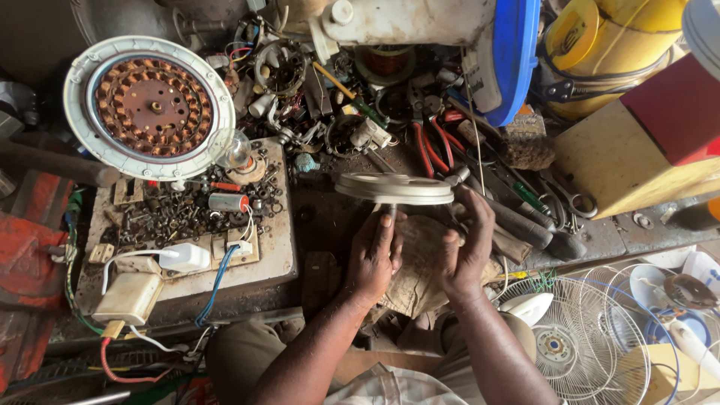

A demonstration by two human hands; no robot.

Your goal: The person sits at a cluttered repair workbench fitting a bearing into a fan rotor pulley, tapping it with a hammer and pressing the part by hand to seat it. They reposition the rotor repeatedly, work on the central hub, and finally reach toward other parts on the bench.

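A round beige motor cover (394, 188) stands on a thin shaft above a worn cloth pad (418, 262) on the dark workbench. My left hand (373, 255) is wrapped around the shaft just under the cover. My right hand (466, 247) cups the underside on the right, its fingers curled against the part. What sits beneath the cover is hidden by both hands.
A round stator with copper windings (150, 107) lies at the upper left. A board with screws and wired plugs (187, 225) is on the left. Pliers and screwdrivers (435, 142) clutter the back. A wire fan guard (592, 337) lies at the lower right, and a yellow box (622, 157) to the right.
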